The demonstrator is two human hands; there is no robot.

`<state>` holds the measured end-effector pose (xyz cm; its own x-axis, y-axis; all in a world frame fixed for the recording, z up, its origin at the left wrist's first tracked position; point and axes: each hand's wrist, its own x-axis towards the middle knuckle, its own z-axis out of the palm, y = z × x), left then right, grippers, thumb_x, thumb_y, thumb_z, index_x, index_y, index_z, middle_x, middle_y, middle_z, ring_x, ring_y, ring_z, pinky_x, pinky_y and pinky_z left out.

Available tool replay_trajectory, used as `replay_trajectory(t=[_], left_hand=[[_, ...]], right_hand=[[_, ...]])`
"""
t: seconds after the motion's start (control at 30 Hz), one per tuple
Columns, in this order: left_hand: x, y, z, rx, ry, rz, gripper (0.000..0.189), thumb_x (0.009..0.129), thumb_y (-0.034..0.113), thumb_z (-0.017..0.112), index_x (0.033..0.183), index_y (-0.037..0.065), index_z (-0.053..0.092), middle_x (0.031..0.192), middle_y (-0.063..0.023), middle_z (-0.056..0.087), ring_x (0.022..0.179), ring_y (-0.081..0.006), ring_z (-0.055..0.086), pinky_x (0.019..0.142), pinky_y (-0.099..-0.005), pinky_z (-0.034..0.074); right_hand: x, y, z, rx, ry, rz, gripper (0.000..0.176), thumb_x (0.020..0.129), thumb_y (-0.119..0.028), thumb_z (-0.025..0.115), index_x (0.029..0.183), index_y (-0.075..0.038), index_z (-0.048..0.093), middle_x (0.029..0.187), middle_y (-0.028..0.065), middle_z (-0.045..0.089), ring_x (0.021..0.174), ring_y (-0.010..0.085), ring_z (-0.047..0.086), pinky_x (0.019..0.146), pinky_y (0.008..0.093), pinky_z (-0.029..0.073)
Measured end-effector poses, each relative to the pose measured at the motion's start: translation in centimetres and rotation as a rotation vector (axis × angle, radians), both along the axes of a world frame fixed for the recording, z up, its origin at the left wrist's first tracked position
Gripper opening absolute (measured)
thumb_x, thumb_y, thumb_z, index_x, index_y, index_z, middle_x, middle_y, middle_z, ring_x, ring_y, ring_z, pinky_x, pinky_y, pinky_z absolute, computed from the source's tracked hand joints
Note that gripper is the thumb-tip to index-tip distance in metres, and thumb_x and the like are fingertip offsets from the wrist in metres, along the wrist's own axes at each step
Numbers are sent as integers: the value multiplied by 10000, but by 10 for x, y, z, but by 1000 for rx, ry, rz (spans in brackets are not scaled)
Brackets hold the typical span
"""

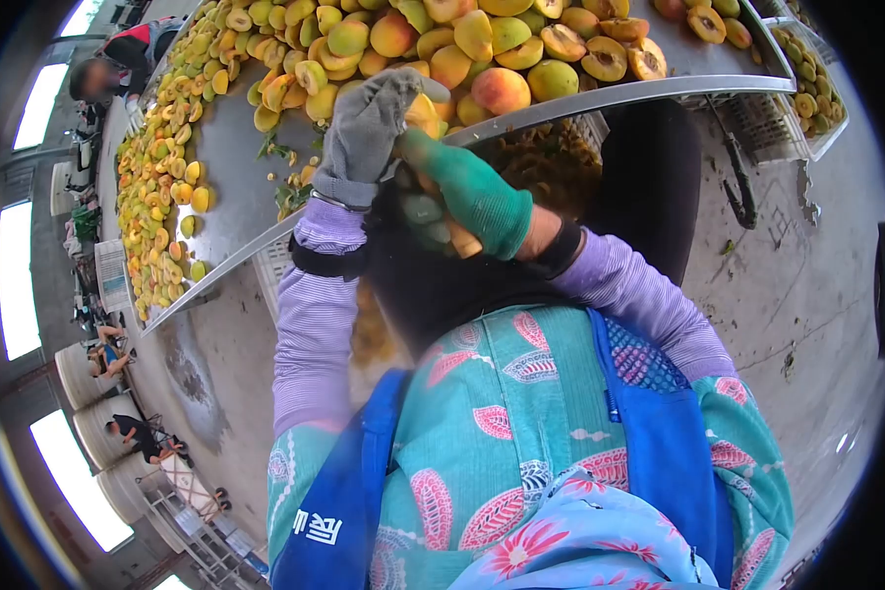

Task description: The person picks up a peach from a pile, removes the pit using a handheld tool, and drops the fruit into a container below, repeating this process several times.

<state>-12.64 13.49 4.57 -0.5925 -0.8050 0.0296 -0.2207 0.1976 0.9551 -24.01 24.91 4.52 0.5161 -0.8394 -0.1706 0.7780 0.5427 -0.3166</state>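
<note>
Yellow fruit [422, 116], one, between the hands near the table rim [610, 96]: probably light, soft, slick where cut, best held by its sides; left hand [360, 138] grasping it, right hand [482, 197] clenched round a wooden handle [464, 239].

Bright window panels [61, 477] line dark wall [10, 388] at left, daylight pouring into hall around us. Grey concrete floor [796, 285], damp-stained in places, scattered with debris. Large pale round tanks [118, 433] stand along wall; metal ladder-like frame [202, 546] beside them, near workers [140, 435] in background.
</note>
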Motion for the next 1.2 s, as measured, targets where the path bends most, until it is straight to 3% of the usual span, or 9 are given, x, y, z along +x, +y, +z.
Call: replay_trajectory(t=[0.2,0.4,0.47,0.53,0.67,0.8,0.93,1.1,1.2], left_hand=[[-10,36,11,505,444,187,521,970,503,428,1075,33,627,799,-112,644,709,-193,611,665,-277,517],[114,67,8,566,663,418,339,938,322,523,1099,33,595,870,-93,639,684,-205,618,552,-319,514],[230,26,-36,-386,-1056,387,283,938,241,532,1125,44,612,925,-140,656,764,-245,635,615,-356,517],[166,25,12,-344,-1052,477,249,936,220,527,1094,59,635,932,-156,650,791,-277,630,653,-379,507],[71,-51,-22,-638,-362,11,259,843,211,634,1071,92,665,971,-156,649,928,-322,630,767,-404,499],[-4,-99,-39,-963,-973,-340,361,769,173,704,1114,80,654,1019,-100,665,976,-310,629,845,-364,527],[-2,-27,9,-134,-320,66,300,836,54,629,1135,33,639,1103,-112,640,1022,-245,637,860,-342,527],[11,6,-23,-507,-179,276,317,820,67,675,1129,9,634,1120,-150,651,1032,-254,642,872,-354,518],[-7,9,-20,-71,170,336,305,995,233,515,1041,-23,675,949,-61,672,783,-122,604,727,-261,504]], right_hand=[[-3,1,-9,0,-448,81,331,999,-428,449,860,-138,523,574,-60,449,445,88,415,461,266,372],[-15,24,-10,-24,-468,179,367,1004,-469,416,851,-150,514,571,-68,445,428,81,405,428,263,340],[-34,25,-44,235,-292,114,368,1002,-479,413,875,-145,502,562,-63,438,408,81,404,389,261,321],[-36,31,-80,614,-186,116,374,988,-490,443,869,-139,496,556,-46,441,405,93,415,370,266,329],[-28,21,-16,341,173,-30,390,970,-491,487,834,-126,509,559,-12,459,401,115,421,372,253,344],[-25,5,-7,75,692,-456,430,976,-468,496,815,-73,546,608,72,539,465,175,492,434,321,413],[-17,-20,-24,-404,1523,-602,411,992,-399,459,931,1,534,694,253,608,661,415,619,582,466,474],[-7,-25,-34,-498,1603,-435,433,987,-386,470,933,44,490,670,254,597,659,440,608,567,496,469],[-4,-20,-43,-525,1567,-492,436,985,-385,474,935,49,486,678,260,597,663,446,608,566,492,474]])
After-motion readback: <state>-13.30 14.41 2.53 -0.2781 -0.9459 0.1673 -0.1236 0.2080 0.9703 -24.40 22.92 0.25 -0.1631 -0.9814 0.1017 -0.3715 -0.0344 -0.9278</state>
